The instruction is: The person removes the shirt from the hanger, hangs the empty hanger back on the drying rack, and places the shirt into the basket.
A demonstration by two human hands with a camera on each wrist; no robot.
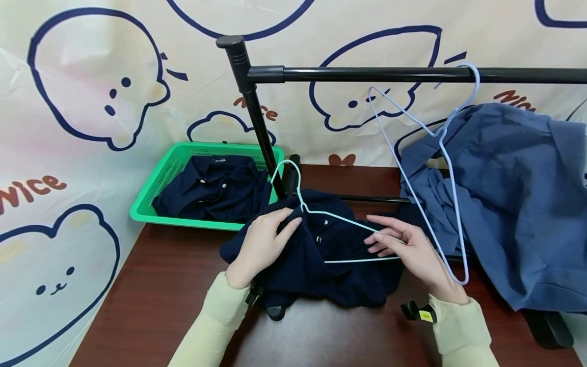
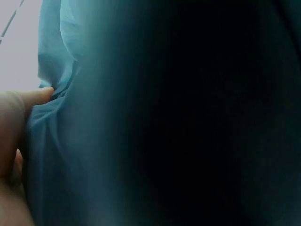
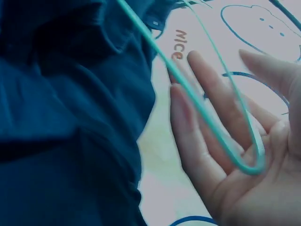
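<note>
A navy buttoned shirt [image 1: 293, 270] hangs bunched over the table in the head view, a mint-green hanger [image 3: 189, 90] partly inside it. My left hand [image 1: 263, 239] pinches the shirt's fabric close to the hanger's neck, thumb on the outer side. Dark cloth fills most of the left wrist view, with the thumb pressing a fold at its left edge. My right hand [image 1: 415, 250] is at the hanger's bare right end, fingers loosely extended. In the right wrist view that rounded end lies across the palm, outside the cloth.
A green basket [image 1: 183, 221] with a folded navy shirt [image 1: 215, 186] stands at back left. Overhead runs a black rack rail [image 1: 367, 75]. From it hangs a lavender hanger [image 1: 454, 173], overlapping my right wrist, beside a blue garment [image 1: 518, 204]. The brown table [image 1: 183, 275] lies below.
</note>
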